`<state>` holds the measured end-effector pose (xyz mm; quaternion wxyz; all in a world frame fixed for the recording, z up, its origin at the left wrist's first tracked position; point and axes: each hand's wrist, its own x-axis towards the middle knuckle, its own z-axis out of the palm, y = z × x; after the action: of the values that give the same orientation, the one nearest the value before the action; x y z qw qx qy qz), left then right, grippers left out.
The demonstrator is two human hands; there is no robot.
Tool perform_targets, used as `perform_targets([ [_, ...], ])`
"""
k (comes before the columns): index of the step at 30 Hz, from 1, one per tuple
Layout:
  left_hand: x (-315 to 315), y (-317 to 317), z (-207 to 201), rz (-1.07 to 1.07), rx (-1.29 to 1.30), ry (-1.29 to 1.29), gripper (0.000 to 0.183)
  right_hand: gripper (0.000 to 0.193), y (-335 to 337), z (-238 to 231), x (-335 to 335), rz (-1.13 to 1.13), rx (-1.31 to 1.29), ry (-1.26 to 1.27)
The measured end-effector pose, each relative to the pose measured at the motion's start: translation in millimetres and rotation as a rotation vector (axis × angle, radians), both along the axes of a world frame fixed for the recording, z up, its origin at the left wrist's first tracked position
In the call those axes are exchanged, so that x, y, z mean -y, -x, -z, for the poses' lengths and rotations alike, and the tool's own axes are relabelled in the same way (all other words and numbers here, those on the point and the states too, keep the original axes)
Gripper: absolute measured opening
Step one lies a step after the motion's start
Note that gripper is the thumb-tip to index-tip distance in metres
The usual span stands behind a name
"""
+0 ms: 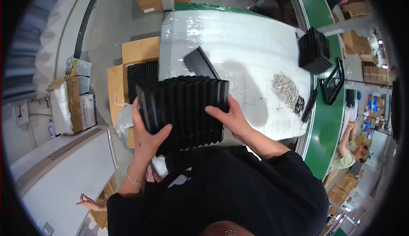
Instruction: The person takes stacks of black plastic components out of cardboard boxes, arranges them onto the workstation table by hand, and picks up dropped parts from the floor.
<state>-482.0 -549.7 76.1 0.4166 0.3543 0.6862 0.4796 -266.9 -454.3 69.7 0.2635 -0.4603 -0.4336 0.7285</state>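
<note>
Both hands on the black ribbed stack at the near left corner

I'm watching through the head camera, and the left hand (pixel 150 136) is gripping the black ribbed stack (pixel 183 112) by its left side, thumb pressed on the front. The right hand (pixel 233 117) clasps the opposite side, thumb also on the front; I can't see most of the fingers behind. The stack sits tilted across the near left corner of the white-covered table (pixel 243 36), and I can't tell whether its underside touches.

Just beyond it, left of the middle, lies a flat black part (pixel 199 61), set aslant. Over toward the right edge I've got a pile of small pale pieces (pixel 284 88), with a dark clump (pixel 299 105) against its near end. By the far right corner stands another black stack (pixel 314 51).

Past the right edge runs a green belt (pixel 321 136), carrying a black frame (pixel 333 85). Beside the left edge, an open cardboard box (pixel 140 49) holds black ribbed parts (pixel 137 75).
</note>
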Motion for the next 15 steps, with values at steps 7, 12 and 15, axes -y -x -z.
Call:
perform_targets([
  [7, -77, -79, 1, 0.439, -0.259, 0.15, 0.098, 0.038, -102, 28, 4, 0.321, -0.05, 0.246],
  [12, -82, -130, 11, 0.578, -0.569, 0.201, 0.106, 0.038, -146, 71, 19, 0.45, -0.2, 0.492],
  [15, -92, -138, 15, 0.596, -0.605, 0.205, 0.108, 0.035, -148, 74, 19, 0.441, -0.139, 0.38],
])
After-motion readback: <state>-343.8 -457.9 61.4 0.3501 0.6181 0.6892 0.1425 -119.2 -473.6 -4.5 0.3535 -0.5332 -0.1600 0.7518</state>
